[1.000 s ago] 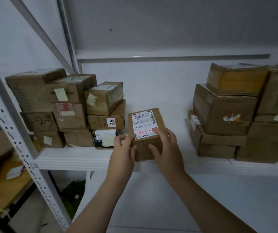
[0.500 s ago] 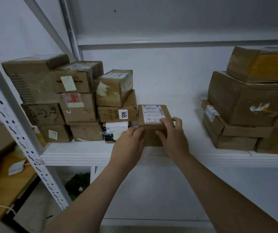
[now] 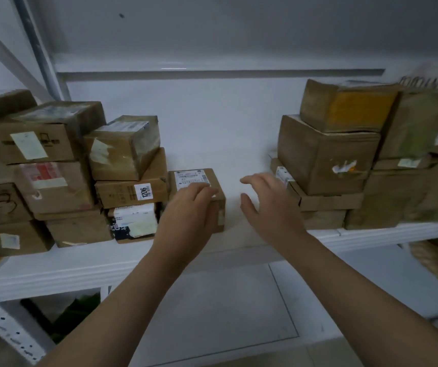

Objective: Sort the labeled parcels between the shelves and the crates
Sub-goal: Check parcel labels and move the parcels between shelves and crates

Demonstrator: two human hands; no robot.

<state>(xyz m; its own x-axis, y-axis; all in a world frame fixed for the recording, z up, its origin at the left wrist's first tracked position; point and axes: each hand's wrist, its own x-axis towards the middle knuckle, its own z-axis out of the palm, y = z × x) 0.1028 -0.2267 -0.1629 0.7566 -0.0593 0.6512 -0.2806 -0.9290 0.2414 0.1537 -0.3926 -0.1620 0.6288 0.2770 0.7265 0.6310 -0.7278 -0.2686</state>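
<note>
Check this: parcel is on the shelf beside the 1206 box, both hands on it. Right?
Only the left hand rests on the parcel; the right hand hovers open to its right, clear of it, as the head view shows. The rest holds.

Brown cardboard parcels occupy the white shelf; a white label reads black 1206; a yellow-faced parcel sits toward the shelf's right.

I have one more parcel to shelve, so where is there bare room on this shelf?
Bare shelf lies between the small labeled parcel and the right stack, back to the wall; the right hand hovers there. The left stack is crowded, with only a front strip.
</note>
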